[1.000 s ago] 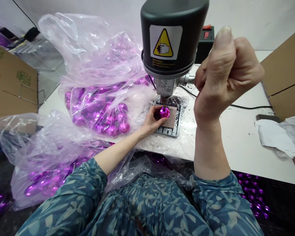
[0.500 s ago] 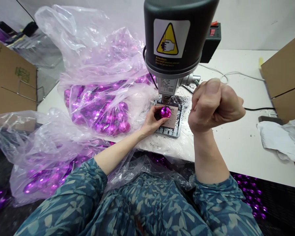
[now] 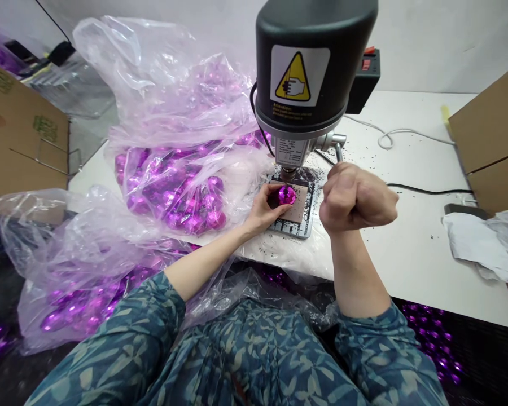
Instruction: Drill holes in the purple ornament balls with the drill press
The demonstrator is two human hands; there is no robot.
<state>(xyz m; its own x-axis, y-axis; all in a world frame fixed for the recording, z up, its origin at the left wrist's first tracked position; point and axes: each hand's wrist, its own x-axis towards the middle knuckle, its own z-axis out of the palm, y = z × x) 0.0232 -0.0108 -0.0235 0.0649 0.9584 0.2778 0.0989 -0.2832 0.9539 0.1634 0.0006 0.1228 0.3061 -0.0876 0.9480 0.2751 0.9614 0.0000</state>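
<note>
A black drill press (image 3: 311, 73) with a yellow warning sticker stands over a metal base (image 3: 305, 228). My left hand (image 3: 265, 207) pinches a shiny magenta faceted ball (image 3: 287, 195) between thumb and fingers, on a tan board (image 3: 297, 213) under the drill chuck. A dark spot shows on top of the ball, beneath the chuck. My right hand (image 3: 355, 197) is closed in a fist around the end of the press's lever (image 3: 339, 152), to the right of the ball. Dark shavings lie around the base.
Clear plastic bags of magenta balls (image 3: 186, 197) fill the left side. Cardboard boxes stand at the far left (image 3: 21, 129) and right (image 3: 491, 124). White paper (image 3: 476, 239) and cables (image 3: 427, 190) lie on the right of the white table (image 3: 410, 242). More magenta balls are below its edge.
My right hand has moved left and slightly down, with the lever now showing above it. My left hand still holds the ball under the chuck. The camera view has shifted slightly.
</note>
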